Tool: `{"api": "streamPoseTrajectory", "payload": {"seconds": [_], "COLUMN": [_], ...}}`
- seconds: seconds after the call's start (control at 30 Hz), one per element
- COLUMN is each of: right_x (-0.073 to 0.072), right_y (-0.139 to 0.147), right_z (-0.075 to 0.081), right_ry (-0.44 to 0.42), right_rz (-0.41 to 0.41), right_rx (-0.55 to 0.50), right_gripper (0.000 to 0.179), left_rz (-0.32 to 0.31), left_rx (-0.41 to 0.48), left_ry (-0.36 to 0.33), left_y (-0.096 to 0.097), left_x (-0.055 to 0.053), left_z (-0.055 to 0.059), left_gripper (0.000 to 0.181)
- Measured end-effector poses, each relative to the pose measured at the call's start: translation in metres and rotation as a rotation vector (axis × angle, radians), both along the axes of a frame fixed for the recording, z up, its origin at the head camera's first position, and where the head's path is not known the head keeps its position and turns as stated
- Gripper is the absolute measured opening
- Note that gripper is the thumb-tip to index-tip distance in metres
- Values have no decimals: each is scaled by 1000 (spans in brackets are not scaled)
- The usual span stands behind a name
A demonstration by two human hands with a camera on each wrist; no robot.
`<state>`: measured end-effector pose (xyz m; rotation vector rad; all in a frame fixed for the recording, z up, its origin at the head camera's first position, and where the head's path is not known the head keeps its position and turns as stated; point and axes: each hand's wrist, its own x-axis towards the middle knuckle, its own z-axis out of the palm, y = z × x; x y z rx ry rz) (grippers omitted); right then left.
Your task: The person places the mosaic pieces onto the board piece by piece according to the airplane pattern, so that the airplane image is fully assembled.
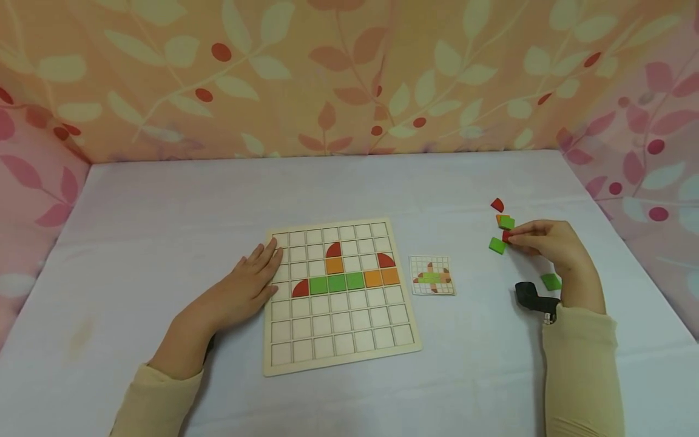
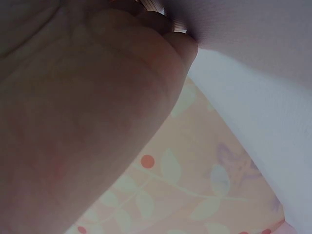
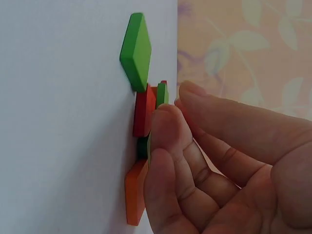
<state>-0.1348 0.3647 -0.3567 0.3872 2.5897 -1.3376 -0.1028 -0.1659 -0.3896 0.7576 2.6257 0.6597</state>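
Note:
My left hand (image 1: 240,291) lies flat with straight fingers on the left edge of a wooden grid board (image 1: 338,361). On the board sit red quarter-round tiles (image 1: 301,288), green square tiles (image 1: 337,283) and orange square tiles (image 1: 373,278). Far right, my right hand (image 1: 546,243) has bent fingers beside a loose red tile (image 3: 142,112), which stays on the table. Whether anything is pinched between thumb and index finger is hidden. Close by are loose green tiles (image 1: 497,245) and an orange tile (image 3: 134,197), partly covered by the fingers in the right wrist view.
A small pattern card (image 1: 433,275) lies just right of the board. Another red quarter-round tile (image 1: 497,205) is beyond the loose pile. One green tile (image 1: 551,281) rests under the right wrist, near its black wrist camera (image 1: 526,294). Patterned cloth (image 1: 349,79) hangs behind the white table.

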Motion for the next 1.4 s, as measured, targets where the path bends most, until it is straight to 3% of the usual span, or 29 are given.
{"api": "streamPoseTrajectory", "payload": {"seconds": [0.23,0.4,0.57,0.87,1.4], "right_x": [-1,-1,-2,-3,-2], "right_y": [5,6,4,1,-2], "right_z": [-5,-9,-11,-12,-10], "right_ry": [-31,-28,-11,-9,24], "right_rz": [-59,-72,-72,-45,55], "right_rx": [89,182,231,270,354], "right_gripper": [4,35,47,49,38], "left_rz": [5,-1,-4,-2,-1], "left_rx": [-5,-5,-1,-2,3], "left_ry": [4,0,-2,-1,1], "left_y": [0,0,0,-1,0], "left_x": [0,-1,-1,-1,0], "left_z": [-1,0,0,0,-1], "left_gripper": [62,62,62,62,62]}}
